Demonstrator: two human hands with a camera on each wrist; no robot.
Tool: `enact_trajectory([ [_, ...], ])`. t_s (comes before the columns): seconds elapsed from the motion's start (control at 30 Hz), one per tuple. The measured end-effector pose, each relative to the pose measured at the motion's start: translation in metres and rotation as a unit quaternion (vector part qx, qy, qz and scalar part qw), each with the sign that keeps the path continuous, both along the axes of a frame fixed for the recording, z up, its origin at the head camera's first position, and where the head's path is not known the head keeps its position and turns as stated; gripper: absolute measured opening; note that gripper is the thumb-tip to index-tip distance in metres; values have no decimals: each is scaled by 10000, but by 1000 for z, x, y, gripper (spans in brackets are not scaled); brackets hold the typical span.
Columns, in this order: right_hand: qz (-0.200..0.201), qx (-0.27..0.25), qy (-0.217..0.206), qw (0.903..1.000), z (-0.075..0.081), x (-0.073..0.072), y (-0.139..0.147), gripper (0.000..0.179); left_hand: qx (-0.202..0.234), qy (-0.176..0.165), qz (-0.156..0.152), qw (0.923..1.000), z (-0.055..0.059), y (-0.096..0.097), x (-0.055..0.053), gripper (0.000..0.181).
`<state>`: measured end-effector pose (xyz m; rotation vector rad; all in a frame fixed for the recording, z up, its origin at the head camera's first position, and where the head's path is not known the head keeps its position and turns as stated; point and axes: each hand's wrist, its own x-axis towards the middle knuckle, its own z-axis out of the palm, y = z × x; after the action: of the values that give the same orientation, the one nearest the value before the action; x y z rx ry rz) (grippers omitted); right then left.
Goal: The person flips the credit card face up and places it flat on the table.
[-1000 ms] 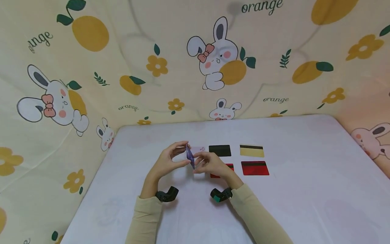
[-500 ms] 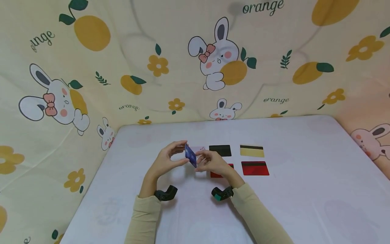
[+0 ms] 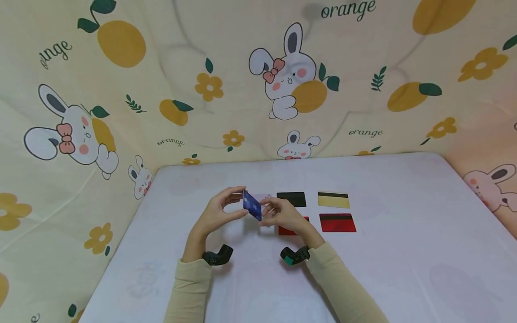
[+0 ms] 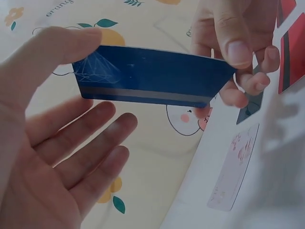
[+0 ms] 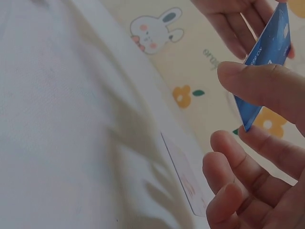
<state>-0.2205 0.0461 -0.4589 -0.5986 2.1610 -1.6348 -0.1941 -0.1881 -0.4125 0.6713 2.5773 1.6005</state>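
A blue bank card is held up above the white table between both hands, tilted. My left hand pinches its left end, thumb on one edge and index finger at the opposite corner, while the other fingers spread out, as the left wrist view shows. At the card's right end my right hand pinches a corner between thumb and index finger. The left wrist view shows a plain dark-blue face with a grey stripe on the card; in the right wrist view the card shows its printed face.
Behind the hands lies a pale pink card, partly covered in the head view. To its right are a black card, a gold card, a red card and another red card half hidden by my right hand. A printed cloth backs the table.
The bank card has turned from nearly edge-on so that its blue printed face shows to the head camera. Both hands shifted only slightly and kept their grip.
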Motion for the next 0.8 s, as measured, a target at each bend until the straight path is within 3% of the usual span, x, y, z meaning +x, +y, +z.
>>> enact_trajectory([
  [0.3,-154,153,117,9997,-2,-3,3,57,-376,-12,111,9992,-2,-7,-1,61],
  [0.8,-168,219,293,9992,2,-3,9,55,-623,-216,251,9975,-5,-12,-3,62],
])
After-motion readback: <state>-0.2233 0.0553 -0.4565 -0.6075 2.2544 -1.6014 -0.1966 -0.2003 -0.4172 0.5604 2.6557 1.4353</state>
